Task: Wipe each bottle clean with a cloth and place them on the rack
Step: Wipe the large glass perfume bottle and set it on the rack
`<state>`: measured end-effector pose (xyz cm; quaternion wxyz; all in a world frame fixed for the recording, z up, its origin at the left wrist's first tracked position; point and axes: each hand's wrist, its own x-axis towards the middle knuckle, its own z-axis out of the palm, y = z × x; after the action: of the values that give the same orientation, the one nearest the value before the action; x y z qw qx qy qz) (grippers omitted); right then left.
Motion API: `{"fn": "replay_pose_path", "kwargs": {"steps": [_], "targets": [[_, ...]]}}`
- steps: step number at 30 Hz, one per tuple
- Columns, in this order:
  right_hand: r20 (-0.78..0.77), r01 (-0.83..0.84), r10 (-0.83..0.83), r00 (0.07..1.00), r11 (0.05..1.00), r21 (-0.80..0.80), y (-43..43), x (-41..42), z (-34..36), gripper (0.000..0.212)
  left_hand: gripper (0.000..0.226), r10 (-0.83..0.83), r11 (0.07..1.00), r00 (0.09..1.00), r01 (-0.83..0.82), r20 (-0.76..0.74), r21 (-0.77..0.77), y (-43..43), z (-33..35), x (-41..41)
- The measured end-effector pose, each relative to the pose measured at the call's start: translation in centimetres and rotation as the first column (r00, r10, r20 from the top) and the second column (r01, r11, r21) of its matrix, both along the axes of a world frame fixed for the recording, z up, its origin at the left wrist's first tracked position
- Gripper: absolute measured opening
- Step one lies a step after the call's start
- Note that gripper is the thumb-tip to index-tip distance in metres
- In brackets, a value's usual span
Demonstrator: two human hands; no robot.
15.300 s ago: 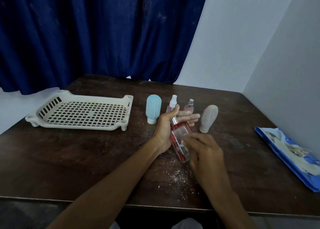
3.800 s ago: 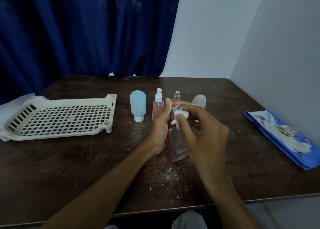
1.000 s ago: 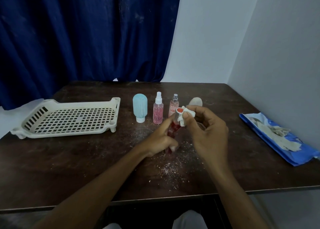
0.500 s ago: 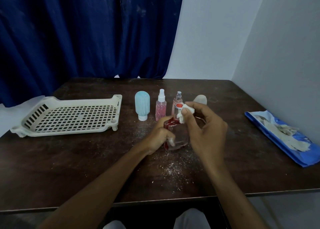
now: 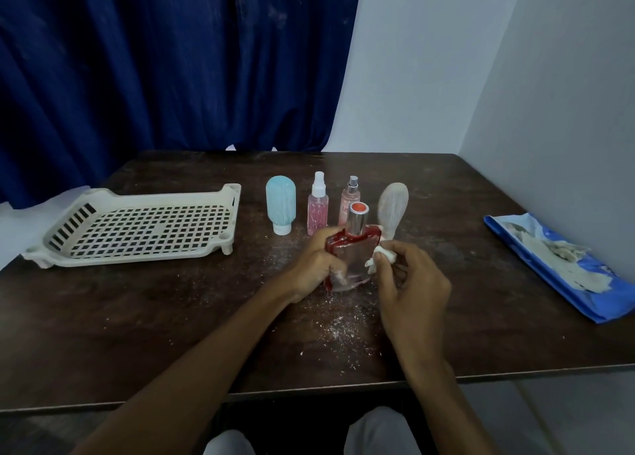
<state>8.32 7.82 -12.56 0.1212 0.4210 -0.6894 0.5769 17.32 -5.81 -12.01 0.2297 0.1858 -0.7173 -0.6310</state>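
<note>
A clear square bottle (image 5: 354,251) with red edges and a silver cap stands upright on the table's middle. My left hand (image 5: 318,263) grips its left side. My right hand (image 5: 409,282) pinches a small white cloth (image 5: 383,256) against the bottle's right side. Behind stand a pale blue bottle (image 5: 280,202), a pink spray bottle (image 5: 318,207), a second pink spray bottle (image 5: 349,196) and a grey-white bottle (image 5: 393,207), all upright in a row. The cream rack (image 5: 137,229) lies at the left with nothing on it.
White crumbs and dust (image 5: 343,327) litter the dark table (image 5: 137,317) in front of the held bottle. A blue wipes packet (image 5: 563,265) lies at the right by the wall. A blue curtain hangs behind.
The cloth has moved from the bottle's cap down to its right side. The bottle now stands upright, cap bare, and my left hand holds it lower on the left.
</note>
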Motion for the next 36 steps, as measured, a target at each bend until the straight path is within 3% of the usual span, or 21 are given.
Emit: {"fn": "replay_pose_path", "kwargs": {"steps": [8,11,14,18,24,31,36], "targets": [[0.059,-0.058,0.055,0.997,0.997,0.043,0.3,-0.7,-0.5,0.015,0.074,0.006,0.997,1.0,-0.005,0.017,-0.081,0.6,0.4,1.4],[0.102,-0.079,0.075,0.992,0.996,0.043,0.4,-0.8,-0.6,0.015,0.08,0.115,0.973,0.992,-0.122,-0.045,-0.198,0.9,0.4,2.7],[0.115,-0.088,0.084,0.99,0.996,0.034,0.4,-0.8,-0.7,0.014,0.062,0.316,0.897,0.942,-0.334,-0.11,-0.289,1.9,0.1,3.8],[0.109,-0.101,0.096,0.989,0.994,0.042,0.5,-0.7,-0.7,0.014,0.045,0.452,0.812,0.879,-0.476,-0.154,-0.336,3.7,0.0,3.5],[0.157,-0.146,0.137,0.978,0.988,0.046,0.7,-0.9,-0.6,0.014,0.036,0.531,0.747,0.831,-0.55,-0.163,-0.373,4.8,0.4,2.5],[0.229,-0.193,0.178,0.957,0.98,0.045,0.8,-0.6,-0.3,0.016,0.027,0.626,0.683,0.743,-0.668,-0.234,-0.294,4.4,1.8,5.0],[0.289,-0.202,0.18,0.94,0.978,0.05,0.6,-0.4,-0.2,0.013,0.033,0.758,0.486,0.587,-0.799,-0.285,-0.355,1.5,4.6,10.0]]}}
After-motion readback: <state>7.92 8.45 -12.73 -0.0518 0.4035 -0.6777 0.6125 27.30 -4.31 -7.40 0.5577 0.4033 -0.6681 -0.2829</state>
